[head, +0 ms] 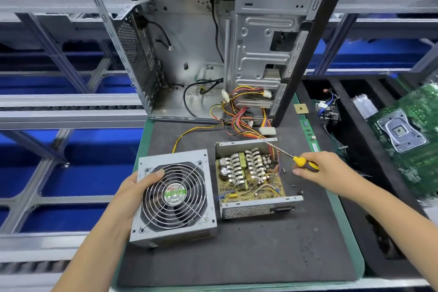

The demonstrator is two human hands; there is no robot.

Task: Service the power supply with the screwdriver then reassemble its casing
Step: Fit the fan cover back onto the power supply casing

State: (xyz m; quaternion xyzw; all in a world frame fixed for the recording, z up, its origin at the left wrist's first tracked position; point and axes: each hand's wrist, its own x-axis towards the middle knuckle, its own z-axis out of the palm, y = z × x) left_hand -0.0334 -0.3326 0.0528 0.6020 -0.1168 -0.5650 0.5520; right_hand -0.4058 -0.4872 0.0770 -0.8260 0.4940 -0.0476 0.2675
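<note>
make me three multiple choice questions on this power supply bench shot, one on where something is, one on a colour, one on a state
1. Where does the fan cover sit relative to the open power supply base?
A. to its left
B. stacked on it
C. inside the computer case

2. What colours is the screwdriver handle?
A. red and white
B. yellow and black
C. all blue

3. What state is the power supply casing in?
A. closed and screwed shut
B. open, circuit board exposed
C. mounted in the computer case

Answers:
1. A, the cover lies on the mat beside the base, gripped at its edge by the left hand.
2. B, the handle held in the right hand is yellow with black.
3. B, the circuit board and its parts show from above, with the base on the mat in front of the computer case.
</note>
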